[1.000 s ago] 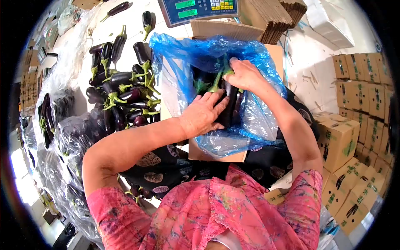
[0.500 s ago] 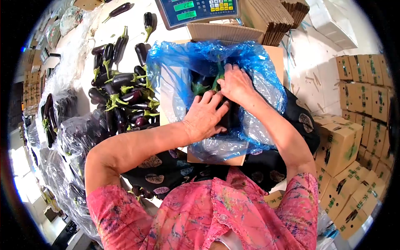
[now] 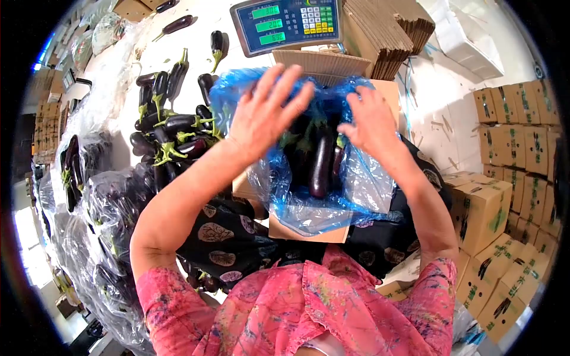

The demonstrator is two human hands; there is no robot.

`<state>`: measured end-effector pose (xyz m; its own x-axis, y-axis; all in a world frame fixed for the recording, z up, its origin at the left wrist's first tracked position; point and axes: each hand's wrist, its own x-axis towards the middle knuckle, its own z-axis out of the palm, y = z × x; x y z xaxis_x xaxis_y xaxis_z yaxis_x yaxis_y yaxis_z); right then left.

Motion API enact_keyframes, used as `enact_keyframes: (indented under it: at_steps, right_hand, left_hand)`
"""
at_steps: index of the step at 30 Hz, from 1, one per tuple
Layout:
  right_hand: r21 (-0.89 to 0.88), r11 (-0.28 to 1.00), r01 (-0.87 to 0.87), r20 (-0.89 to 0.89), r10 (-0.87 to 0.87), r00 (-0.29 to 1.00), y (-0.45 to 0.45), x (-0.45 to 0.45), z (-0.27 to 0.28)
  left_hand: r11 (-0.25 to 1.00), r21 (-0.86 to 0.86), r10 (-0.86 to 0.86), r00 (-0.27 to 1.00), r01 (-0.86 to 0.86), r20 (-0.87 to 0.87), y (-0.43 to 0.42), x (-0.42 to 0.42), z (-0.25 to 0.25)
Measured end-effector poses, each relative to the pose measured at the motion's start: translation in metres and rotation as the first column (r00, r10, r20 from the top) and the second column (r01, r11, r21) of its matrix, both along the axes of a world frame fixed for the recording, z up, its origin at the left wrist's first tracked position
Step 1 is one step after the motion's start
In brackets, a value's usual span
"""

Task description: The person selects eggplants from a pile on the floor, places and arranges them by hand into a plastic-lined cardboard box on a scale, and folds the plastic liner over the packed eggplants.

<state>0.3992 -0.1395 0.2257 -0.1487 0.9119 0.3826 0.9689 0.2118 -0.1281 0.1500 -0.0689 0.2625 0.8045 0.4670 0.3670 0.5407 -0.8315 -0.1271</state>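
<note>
A cardboard box (image 3: pixel 274 230) sits before me, lined with a blue plastic bag (image 3: pixel 237 83). Inside lie dark purple eggplants (image 3: pixel 321 163), with green stems toward the far end. My left hand (image 3: pixel 261 115) hovers over the bag's far left rim, fingers spread and slightly blurred, holding nothing. At the bag's far right rim is my right hand (image 3: pixel 374 121), its thumb apart from its fingers; the fingertips overlap the blue plastic, and whether they touch it I cannot tell. Part of the bag's far left side is hidden behind my left hand.
Loose eggplants (image 3: pixel 178 124) lie in a pile left of the box. A digital scale (image 3: pixel 288 26) stands behind it, beside stacked flat cardboard (image 3: pixel 380 35). Clear plastic bags of eggplants (image 3: pixel 113 196) line the left. Printed cartons (image 3: pixel 484 213) are stacked at right, below a white foam box (image 3: pixel 466 38).
Both hands have lifted off the eggplants inside the box. The left moved up and away to the bag's far left rim, the right shifted rightward. The eggplants now show, and the scale's display differs.
</note>
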Motion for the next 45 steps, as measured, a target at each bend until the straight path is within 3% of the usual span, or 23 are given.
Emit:
enact_keyframes:
  at_steps: [1,3,5,9,11,12,14,15,16,17,19,21,23,25,27,29,30,33,35,37,41,42,45]
  right_hand:
    - [-0.030,0.999,0.038,0.121,-0.034,0.992,0.002,-0.002,-0.007]
    - [-0.098,0.991,0.090,0.262,-0.061,0.963,0.012,-0.001,-0.020]
    - [-0.186,0.974,0.128,0.292,-0.069,0.954,0.026,0.010,-0.032]
    - [-0.082,0.970,0.227,-0.300,-0.241,0.923,0.041,0.038,0.026]
    - [-0.304,0.953,0.006,-0.877,-0.282,0.390,0.038,0.059,0.055]
    - [-0.356,0.907,-0.226,-0.934,-0.337,0.120,0.024,0.052,0.081]
    - [-0.468,0.828,-0.308,-0.794,-0.240,0.559,-0.013,0.034,0.087]
    - [-0.489,0.739,-0.464,-0.798,-0.165,0.580,-0.037,0.011,0.090]
    - [-0.606,0.391,-0.693,-0.766,-0.054,0.640,-0.042,0.013,0.086]
    - [-0.660,0.417,-0.626,-0.596,0.218,0.773,-0.059,0.005,0.077]
    - [-0.533,0.753,-0.385,-0.569,0.017,0.822,-0.084,0.007,0.077]
    - [-0.479,0.875,-0.075,-0.518,-0.212,0.829,-0.087,0.011,0.093]
    - [-0.405,0.914,0.013,-0.325,-0.158,0.932,-0.097,0.021,0.084]
    - [-0.529,0.836,0.149,-0.170,-0.276,0.946,-0.110,0.020,0.071]
    - [-0.711,0.666,0.223,0.057,-0.262,0.963,-0.119,0.011,0.055]
    - [-0.764,0.640,0.079,0.030,-0.087,0.996,-0.132,0.008,0.033]
    - [-0.781,0.621,-0.069,-0.114,-0.033,0.993,-0.135,0.006,0.034]
    - [-0.740,0.519,-0.427,-0.609,-0.250,0.753,-0.132,-0.009,0.046]
    - [-0.508,0.608,-0.611,-0.790,-0.045,0.612,-0.121,-0.018,0.048]
    - [-0.589,0.604,-0.538,-0.684,-0.016,0.730,-0.121,-0.021,0.071]
    - [-0.500,0.822,-0.272,-0.545,-0.054,0.837,-0.142,-0.007,0.072]
    - [-0.680,0.697,-0.228,-0.493,-0.205,0.846,-0.147,-0.004,0.069]
    - [-0.800,0.551,-0.238,-0.372,-0.144,0.917,-0.154,-0.017,0.034]
  left_hand:
    - [0.992,0.127,0.019,1.000,-0.016,-0.020,0.017,-0.007,-0.009]
    - [0.995,0.002,0.097,0.985,-0.098,-0.146,0.043,-0.026,-0.019]
    - [0.973,-0.091,0.210,0.978,-0.210,-0.010,0.047,-0.031,-0.008]
    - [0.791,-0.599,0.433,0.803,-0.121,0.409,0.043,-0.029,0.026]
    - [0.657,-0.749,0.465,0.828,-0.084,0.315,0.035,-0.035,0.045]
    - [0.531,-0.847,0.413,0.875,-0.005,0.254,0.030,-0.038,0.049]
    - [0.218,-0.969,0.262,0.950,0.112,0.169,0.021,-0.043,0.054]
    - [0.243,-0.960,0.103,0.981,0.138,0.167,0.006,-0.044,0.056]
    - [0.308,-0.929,-0.104,0.978,0.205,0.182,-0.009,-0.047,0.039]
    - [0.249,-0.961,-0.310,0.950,0.123,0.041,-0.024,-0.041,0.040]
    - [0.051,-0.996,-0.510,0.860,0.071,0.035,-0.053,-0.040,0.039]
    - [0.059,-0.990,-0.319,0.942,0.131,0.105,-0.059,-0.048,0.046]
    - [0.185,-0.976,0.020,0.993,0.114,0.120,-0.047,-0.052,0.062]
    - [0.708,-0.706,0.005,1.000,0.004,0.010,-0.043,-0.063,0.057]
    - [0.863,-0.488,0.053,0.984,-0.130,-0.168,-0.053,-0.072,0.033]
    - [0.726,-0.539,0.009,0.790,-0.427,-0.614,-0.067,-0.069,0.017]
    - [0.664,-0.643,-0.085,0.817,-0.380,-0.570,-0.073,-0.072,0.001]
    - [0.405,-0.912,-0.292,0.954,0.066,-0.061,-0.101,-0.052,-0.004]
    - [0.286,-0.932,-0.169,0.969,0.223,0.180,-0.114,-0.021,0.008]
    - [0.227,-0.960,-0.010,0.987,0.161,0.163,-0.110,-0.001,0.016]
    - [0.490,-0.856,-0.080,0.986,0.166,0.146,-0.118,-0.011,0.002]
    - [0.495,-0.866,-0.042,0.998,0.066,0.052,-0.122,-0.014,-0.001]
    - [0.492,-0.861,0.047,0.992,-0.128,-0.120,-0.124,-0.004,0.003]
